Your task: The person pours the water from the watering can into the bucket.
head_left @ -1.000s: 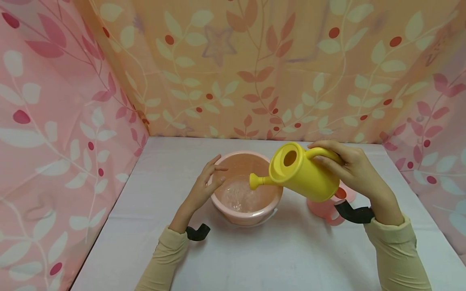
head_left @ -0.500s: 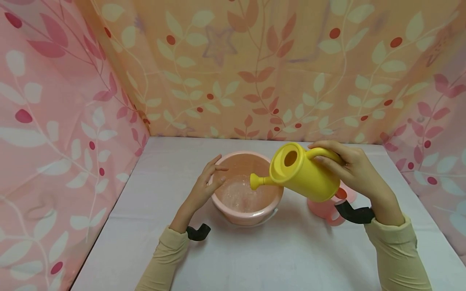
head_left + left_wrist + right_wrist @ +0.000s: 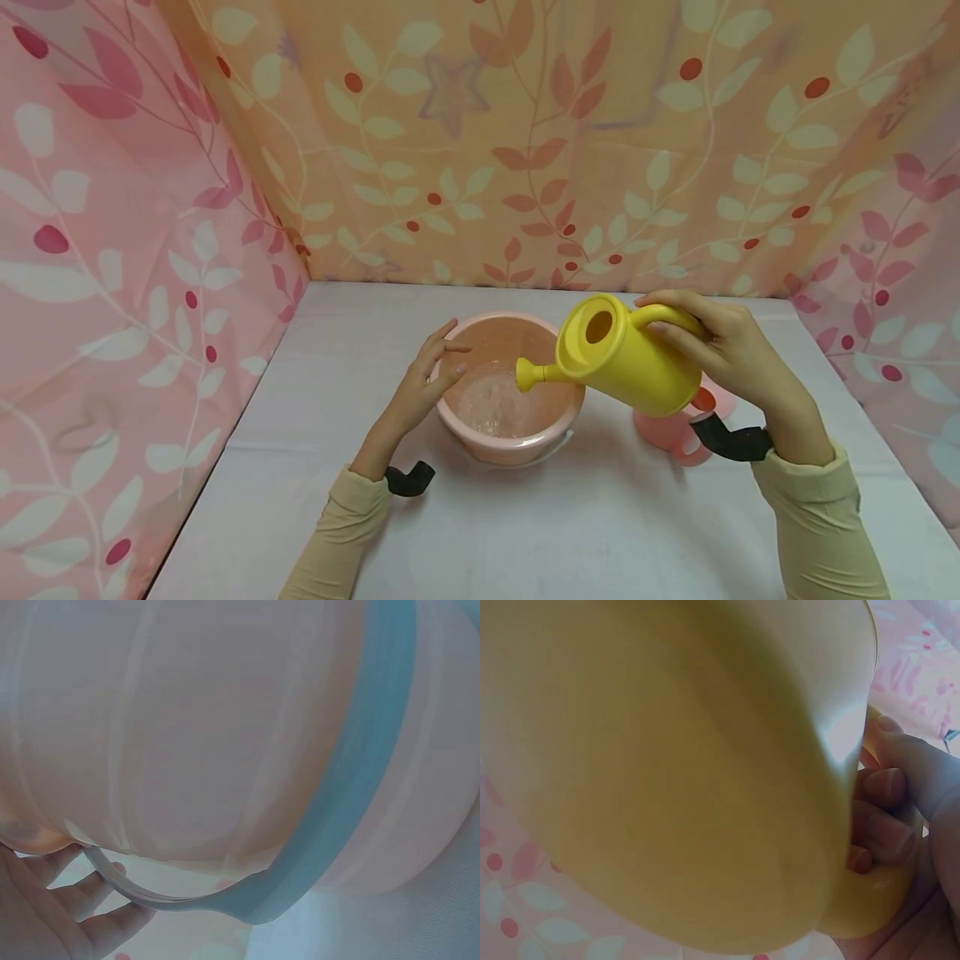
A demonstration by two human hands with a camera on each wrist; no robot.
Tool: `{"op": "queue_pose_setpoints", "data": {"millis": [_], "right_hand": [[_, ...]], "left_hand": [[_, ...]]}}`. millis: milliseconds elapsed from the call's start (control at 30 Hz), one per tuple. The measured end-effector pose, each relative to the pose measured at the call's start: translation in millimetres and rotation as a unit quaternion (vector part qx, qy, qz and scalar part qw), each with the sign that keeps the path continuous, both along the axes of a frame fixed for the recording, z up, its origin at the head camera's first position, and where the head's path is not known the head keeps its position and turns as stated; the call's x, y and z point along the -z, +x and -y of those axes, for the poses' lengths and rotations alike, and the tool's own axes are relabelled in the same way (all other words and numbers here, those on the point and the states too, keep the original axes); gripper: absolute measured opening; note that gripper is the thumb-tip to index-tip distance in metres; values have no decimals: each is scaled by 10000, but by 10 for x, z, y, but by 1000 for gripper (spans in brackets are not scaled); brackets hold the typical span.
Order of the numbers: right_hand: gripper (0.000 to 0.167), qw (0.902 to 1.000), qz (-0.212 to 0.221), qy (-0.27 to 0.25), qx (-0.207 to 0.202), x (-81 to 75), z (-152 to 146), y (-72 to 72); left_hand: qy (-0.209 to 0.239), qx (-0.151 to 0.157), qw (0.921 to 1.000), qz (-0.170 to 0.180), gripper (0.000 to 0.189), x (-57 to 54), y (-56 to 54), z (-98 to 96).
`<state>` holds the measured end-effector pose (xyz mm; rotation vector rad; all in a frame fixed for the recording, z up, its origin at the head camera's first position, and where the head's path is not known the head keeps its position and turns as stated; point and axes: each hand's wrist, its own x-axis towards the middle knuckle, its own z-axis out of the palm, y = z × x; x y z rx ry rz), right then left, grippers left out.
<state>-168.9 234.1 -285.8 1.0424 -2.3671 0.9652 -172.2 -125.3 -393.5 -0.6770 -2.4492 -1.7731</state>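
Little shifted: right grip (image 3: 723,346) stayed curled round handle (image 3: 664,314) of yellow watering can (image 3: 637,367), spout (image 3: 534,374) over pink bucket (image 3: 504,451) on counter (image 3: 585,525). Water (image 3: 495,408) glinted less, suggesting slackened pour. Left grip (image 3: 422,379), fingers loose, lay at left rim; contact unclear.

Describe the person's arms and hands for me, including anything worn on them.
The left sleeve and right sleeve are plain pale yellow-beige, wrinkled, and end near the wrists. A short, bent black piece juts from the left wrist, and another from the right. The left hand and right hand are bare, with no gloves visible.
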Motion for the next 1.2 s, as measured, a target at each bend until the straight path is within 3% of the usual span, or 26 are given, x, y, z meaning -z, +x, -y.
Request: {"op": "queue_pose_setpoints", "data": {"millis": [1200], "right_hand": [[50, 9999, 13, 52, -85, -33, 11, -11]], "left_hand": [[44, -7, 10000, 11, 28, -8, 5, -4]]}}
